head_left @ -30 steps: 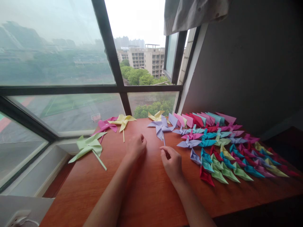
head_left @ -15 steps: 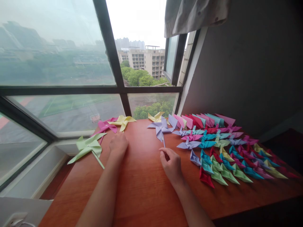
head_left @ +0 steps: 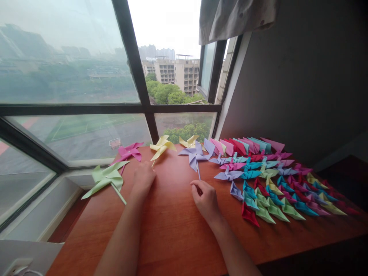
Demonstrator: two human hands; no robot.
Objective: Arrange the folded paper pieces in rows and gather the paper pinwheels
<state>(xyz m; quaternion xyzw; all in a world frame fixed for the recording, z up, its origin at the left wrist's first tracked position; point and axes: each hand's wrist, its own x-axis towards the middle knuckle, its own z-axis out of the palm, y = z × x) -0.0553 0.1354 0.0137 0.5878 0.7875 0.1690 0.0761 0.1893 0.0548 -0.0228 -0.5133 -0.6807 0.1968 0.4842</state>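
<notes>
My left hand (head_left: 143, 178) is closed on the stick of a yellow paper pinwheel (head_left: 161, 146), which tilts up off the wooden table (head_left: 172, 230). My right hand (head_left: 204, 199) pinches the stick of a purple pinwheel (head_left: 194, 154) that lies on the table ahead of it. A pink pinwheel (head_left: 128, 151) lies to the left of the yellow one. A light green pinwheel (head_left: 107, 178) sits at the table's left edge, partly over the window sill.
Several rows of folded paper pieces (head_left: 273, 180) in red, teal, green, pink and purple cover the right half of the table. Another yellow folded piece (head_left: 188, 141) lies by the window frame (head_left: 149, 109). A dark wall stands at the right.
My left hand moved left from the table's middle to the yellow pinwheel's stick, closed on it and swung the pinwheel to the right and upward. My right hand stayed on the purple pinwheel's stick.
</notes>
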